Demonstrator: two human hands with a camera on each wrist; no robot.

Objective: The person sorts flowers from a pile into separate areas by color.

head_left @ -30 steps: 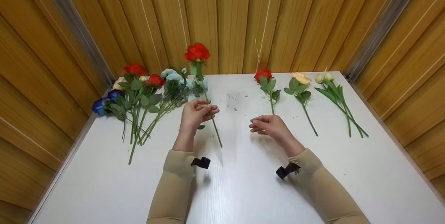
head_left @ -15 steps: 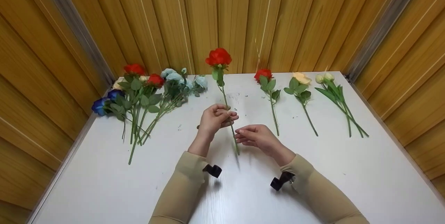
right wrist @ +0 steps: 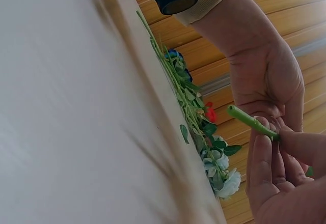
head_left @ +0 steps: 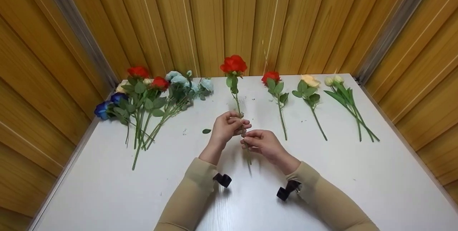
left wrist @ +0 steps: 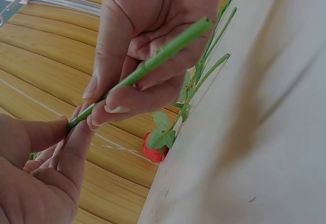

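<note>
The white table (head_left: 107,191) carries a heap toward its far left corner: blue roses (head_left: 103,110), red roses (head_left: 138,71), a cream bloom (head_left: 121,87) and pale blue flowers (head_left: 179,78), their green stems crossing toward the near side. Just right of that heap lies a loose leaf (head_left: 206,131), and small dark marks (head_left: 253,99) dot the surface. Farther right, set apart in a row, lie a single rose (head_left: 271,77), a peach rose (head_left: 310,80) and tulips (head_left: 338,79) with crossed stems.
</note>
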